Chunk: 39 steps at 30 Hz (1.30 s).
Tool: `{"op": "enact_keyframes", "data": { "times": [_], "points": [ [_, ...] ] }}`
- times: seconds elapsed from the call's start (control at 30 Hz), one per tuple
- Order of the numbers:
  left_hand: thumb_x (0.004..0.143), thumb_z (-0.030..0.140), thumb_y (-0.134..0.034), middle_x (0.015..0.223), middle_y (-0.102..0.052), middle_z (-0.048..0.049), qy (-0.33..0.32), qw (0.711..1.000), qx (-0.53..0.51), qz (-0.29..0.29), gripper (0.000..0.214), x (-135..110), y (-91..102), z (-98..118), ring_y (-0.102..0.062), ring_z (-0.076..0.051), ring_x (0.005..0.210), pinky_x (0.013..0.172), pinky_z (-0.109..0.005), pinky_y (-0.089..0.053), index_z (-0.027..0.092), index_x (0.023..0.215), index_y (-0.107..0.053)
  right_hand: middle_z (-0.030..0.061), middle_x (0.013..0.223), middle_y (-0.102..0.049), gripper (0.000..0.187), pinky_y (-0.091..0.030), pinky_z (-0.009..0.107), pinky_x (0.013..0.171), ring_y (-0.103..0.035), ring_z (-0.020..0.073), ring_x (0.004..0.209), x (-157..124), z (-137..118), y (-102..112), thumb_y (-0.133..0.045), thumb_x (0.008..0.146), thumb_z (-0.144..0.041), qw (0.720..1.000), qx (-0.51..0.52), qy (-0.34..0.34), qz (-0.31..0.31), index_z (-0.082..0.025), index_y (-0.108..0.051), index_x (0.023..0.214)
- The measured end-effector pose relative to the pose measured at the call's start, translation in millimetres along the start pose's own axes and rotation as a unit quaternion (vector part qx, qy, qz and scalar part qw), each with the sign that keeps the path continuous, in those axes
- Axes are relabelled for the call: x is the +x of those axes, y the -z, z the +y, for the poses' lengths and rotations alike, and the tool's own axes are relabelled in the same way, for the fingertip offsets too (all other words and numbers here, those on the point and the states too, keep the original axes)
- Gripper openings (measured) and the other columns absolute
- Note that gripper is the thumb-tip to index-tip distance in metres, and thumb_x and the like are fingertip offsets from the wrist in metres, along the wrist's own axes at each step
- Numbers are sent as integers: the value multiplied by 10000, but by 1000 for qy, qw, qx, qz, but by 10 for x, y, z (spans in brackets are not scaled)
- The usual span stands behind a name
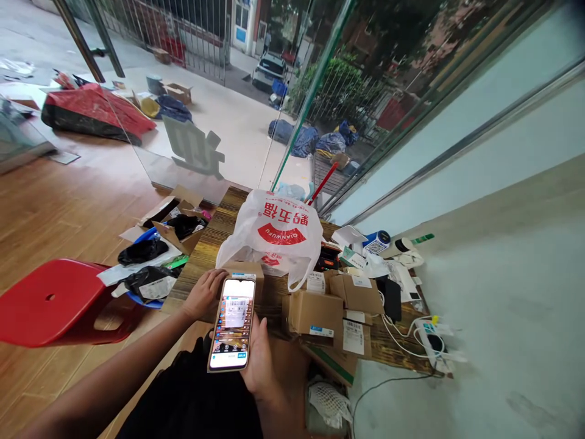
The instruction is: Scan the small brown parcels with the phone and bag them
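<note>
At table edge: small brown cardboard box, white-labelled.
Left hand: curled around box end.
Right hand: gripping lit rectangular smartphone, barcode onscreen.

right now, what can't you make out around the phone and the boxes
All in the head view:
- phone screen: text too small to read.
- small box: mostly hidden behind the phone; unclear whether the left hand grips it or just rests on it.
- right hand: its fingers are hidden behind the phone.
- white bag: contents hidden by its plastic.
- cardboard boxes: labels too small.
</note>
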<state>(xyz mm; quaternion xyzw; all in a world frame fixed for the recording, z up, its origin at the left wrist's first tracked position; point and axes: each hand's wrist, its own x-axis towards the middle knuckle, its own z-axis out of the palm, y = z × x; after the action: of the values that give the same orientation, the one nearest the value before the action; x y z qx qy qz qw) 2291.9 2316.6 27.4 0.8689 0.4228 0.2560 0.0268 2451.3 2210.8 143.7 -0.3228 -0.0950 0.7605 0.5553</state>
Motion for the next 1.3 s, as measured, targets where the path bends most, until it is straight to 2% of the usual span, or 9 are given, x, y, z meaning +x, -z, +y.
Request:
{"op": "enact_keyframes", "data": {
  "times": [0.3, 0.63, 0.83, 0.97, 1.07, 1.13, 1.2, 1.27, 1.3],
  "points": [
    [811, 122, -472, 1167, -635, -181, 19, 1000, -10, -13, 429, 0, 10, -3, -556, -301, 1120, 995, -462, -456, 64, 1233, -519, 16, 1299, -651, 559, -407, 465, 1071, -548, 248, 1254, 10, 33, 43, -583, 775, -688, 1000, 0, 24, -12, -282, -656, 1153],
    [807, 126, -471, 1205, -617, -191, 49, 998, -26, -30, 437, 0, 25, 13, -544, -308, 1148, 1016, -479, -438, 70, 1238, -520, 37, 1281, -657, 583, -455, 479, 1013, -567, 259, 1223, -16, 12, 43, -559, 791, -691, 999, -14, 28, -7, -272, -626, 1191],
    [790, 129, -496, 1200, -617, -203, 69, 995, -55, -45, 445, 20, 41, 26, -534, -329, 1156, 1017, -508, -424, 62, 1229, -529, 30, 1286, -653, 563, -434, 476, 1032, -569, 256, 1222, 11, 43, 81, -562, 797, -680, 999, 4, 28, -15, -287, -622, 1197],
    [784, 208, -546, 1196, -595, -208, 89, 991, -82, -55, 469, 42, 54, 27, -515, -324, 1156, 1026, -491, -417, 51, 1225, -520, 40, 1243, -676, 541, -427, 468, 1038, -595, 249, 1185, -22, 7, 59, -570, 815, -645, 999, 2, 25, -34, -291, -611, 1222],
    [742, 349, -634, 1157, -584, -186, 99, 987, -103, -68, 547, 55, 107, 38, -520, -322, 1114, 992, -481, -444, 80, 1207, -537, 60, 1208, -689, 582, -463, 502, 986, -632, 268, 1108, -102, -96, 16, -587, 784, -670, 999, 2, 5, -41, -292, -609, 1227],
    [734, 459, -649, 1200, -535, -191, 109, 986, -106, -62, 594, 112, 178, 66, -484, -347, 1144, 988, -525, -433, 114, 1209, -561, 73, 1195, -693, 615, -482, 513, 953, -644, 278, 1071, -176, -180, -7, -609, 751, -689, 1000, -1, -5, -30, -283, -618, 1213],
    [775, 520, -605, 1301, -446, -206, 164, 982, -86, -37, 555, 261, 262, 109, -375, -396, 1259, 1036, -597, -355, 154, 1193, -610, 85, 1167, -702, 651, -491, 521, 932, -654, 287, 1038, -259, -259, -15, -622, 719, -712, 1000, -6, -3, -13, -272, -626, 1199],
    [803, 457, -588, 1341, -425, -207, 242, 967, -72, -34, 424, 528, 345, 153, -291, -428, 1333, 1078, -625, -277, 169, 1097, -689, 96, 1124, -716, 682, -495, 533, 914, -665, 298, 1008, -341, -327, -2, -621, 696, -737, 1000, -13, 6, 4, -265, -631, 1188],
    [786, 386, -606, 1305, -474, -208, 272, 957, -80, -56, 349, 704, 386, 169, -328, -427, 1323, 1083, -604, -289, 157, 1023, -721, 101, 1099, -723, 696, -497, 541, 907, -669, 305, 998, -380, -355, 14, -619, 686, -749, 1000, -19, 11, 14, -261, -634, 1181]
  ]
}}
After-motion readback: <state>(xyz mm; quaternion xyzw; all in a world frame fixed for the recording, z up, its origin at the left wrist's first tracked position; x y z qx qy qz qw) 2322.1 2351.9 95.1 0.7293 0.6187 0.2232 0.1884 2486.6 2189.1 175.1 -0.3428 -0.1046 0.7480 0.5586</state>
